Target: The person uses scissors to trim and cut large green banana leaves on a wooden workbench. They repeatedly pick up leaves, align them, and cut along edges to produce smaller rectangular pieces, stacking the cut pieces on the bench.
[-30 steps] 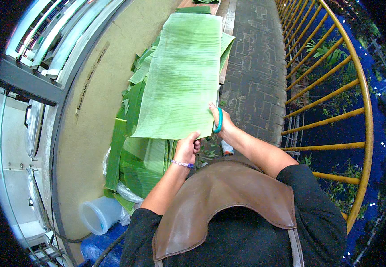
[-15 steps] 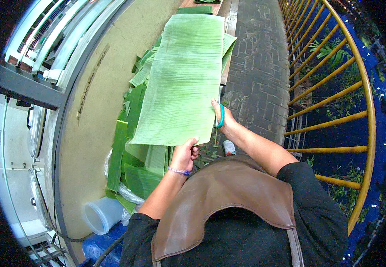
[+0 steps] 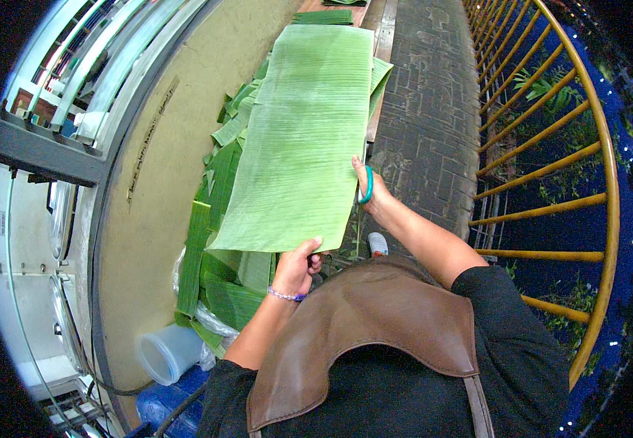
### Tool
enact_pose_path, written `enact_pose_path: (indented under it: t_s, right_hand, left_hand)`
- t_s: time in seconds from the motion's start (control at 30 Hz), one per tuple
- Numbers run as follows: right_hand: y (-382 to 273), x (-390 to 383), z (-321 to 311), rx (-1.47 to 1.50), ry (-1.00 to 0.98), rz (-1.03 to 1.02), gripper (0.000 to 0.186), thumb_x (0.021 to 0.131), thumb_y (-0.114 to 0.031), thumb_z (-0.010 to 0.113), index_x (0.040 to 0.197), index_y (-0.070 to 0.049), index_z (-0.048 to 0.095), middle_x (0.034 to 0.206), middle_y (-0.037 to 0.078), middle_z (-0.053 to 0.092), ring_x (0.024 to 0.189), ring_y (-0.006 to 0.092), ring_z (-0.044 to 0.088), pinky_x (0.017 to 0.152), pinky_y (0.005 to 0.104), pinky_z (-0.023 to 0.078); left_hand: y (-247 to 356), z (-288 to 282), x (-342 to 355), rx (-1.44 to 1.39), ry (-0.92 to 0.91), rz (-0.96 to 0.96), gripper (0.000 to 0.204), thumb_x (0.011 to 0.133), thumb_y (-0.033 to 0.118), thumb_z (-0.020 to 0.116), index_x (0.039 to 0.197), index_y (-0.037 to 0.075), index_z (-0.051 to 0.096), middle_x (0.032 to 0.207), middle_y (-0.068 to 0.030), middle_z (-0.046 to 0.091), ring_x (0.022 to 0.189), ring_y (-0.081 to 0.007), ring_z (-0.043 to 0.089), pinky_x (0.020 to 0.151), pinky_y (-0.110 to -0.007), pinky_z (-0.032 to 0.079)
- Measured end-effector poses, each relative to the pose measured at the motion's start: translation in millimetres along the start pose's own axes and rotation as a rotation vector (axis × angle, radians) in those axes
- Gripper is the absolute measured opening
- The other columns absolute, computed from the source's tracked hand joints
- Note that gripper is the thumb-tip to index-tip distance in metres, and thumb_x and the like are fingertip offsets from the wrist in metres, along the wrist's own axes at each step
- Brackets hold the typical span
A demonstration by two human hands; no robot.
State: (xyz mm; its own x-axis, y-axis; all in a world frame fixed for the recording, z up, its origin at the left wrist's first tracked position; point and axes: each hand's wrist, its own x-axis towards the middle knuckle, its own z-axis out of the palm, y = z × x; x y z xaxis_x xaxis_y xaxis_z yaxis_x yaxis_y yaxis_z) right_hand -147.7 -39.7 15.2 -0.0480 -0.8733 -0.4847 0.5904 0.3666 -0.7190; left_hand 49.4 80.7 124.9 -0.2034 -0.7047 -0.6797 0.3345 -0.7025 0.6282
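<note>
Nearest, the person's bare left hand has drawn nearer and slightly left over the last second, its fingers gripping the near-right corner of the broad, rectangular, pale-green leaf sheet, thumb on top; the near edge has come back with it. Just beyond, the bare right hand has shifted slightly farther along the sheet's right edge, thumb upward, fingers closed on a teal plastic loop, probably a scissor handle; no blades are visible. The gap between the hands has widened, judged to be progress along that edge. The sheet is held in front of the person, above a heap of flat, darker-green leaf pieces. Its long axis runs near to far, the far end leaning slightly right; fine ribs run crosswise. That end partly hides a brown wooden counter; contact cannot be determined.
</note>
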Motion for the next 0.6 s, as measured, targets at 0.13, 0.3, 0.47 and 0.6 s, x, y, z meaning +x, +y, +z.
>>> enact_pose_path:
  t_s: [0.13,0.3,0.47,0.6]
  right_hand:
    - [4,4,-5,-0.108,0.015,0.006,0.063,0.091,-0.05,0.055,0.122,0.005,0.053,0.119,0.019,0.06,0.104,0.0271,0.061,0.09,0.0378,0.049]
    - [-3,19,-7,0.063,0.014,0.051,0.065,0.089,-0.052,0.057,0.121,0.004,0.053,0.119,0.018,0.06,0.103,0.0276,0.061,0.089,0.039,0.049]
    - [-6,38,-17,-0.015,0.023,0.02,0.067,0.087,-0.054,0.058,0.122,0.003,0.052,0.12,0.018,0.06,0.104,0.0277,0.06,0.089,0.0397,0.049]
    - [0,35,-22,-0.08,0.003,0.008,0.067,0.088,-0.054,0.059,0.124,0.002,0.051,0.122,0.018,0.058,0.106,0.028,0.059,0.09,0.0405,0.048]
  left_hand:
    - [3,2,-5,0.007,-0.012,-0.005,0.012,0.088,0.016,0.063,0.084,0.005,0.059,0.07,-0.0017,0.057,0.053,-0.0057,0.043,0.046,-0.022,0.033]
    - [4,2,-12,-0.002,0.005,0.026,0.012,0.088,0.016,0.063,0.085,0.005,0.06,0.069,-0.0004,0.056,0.053,-0.0051,0.043,0.047,-0.022,0.033]
    - [5,4,-16,-0.018,-0.016,0.034,0.011,0.088,0.016,0.063,0.084,0.006,0.06,0.068,0.0008,0.054,0.053,-0.0057,0.043,0.047,-0.022,0.033]
    - [5,7,-23,0.022,0.038,0.042,0.01,0.087,0.015,0.063,0.084,0.005,0.06,0.068,0.0009,0.055,0.053,-0.0064,0.043,0.047,-0.022,0.033]
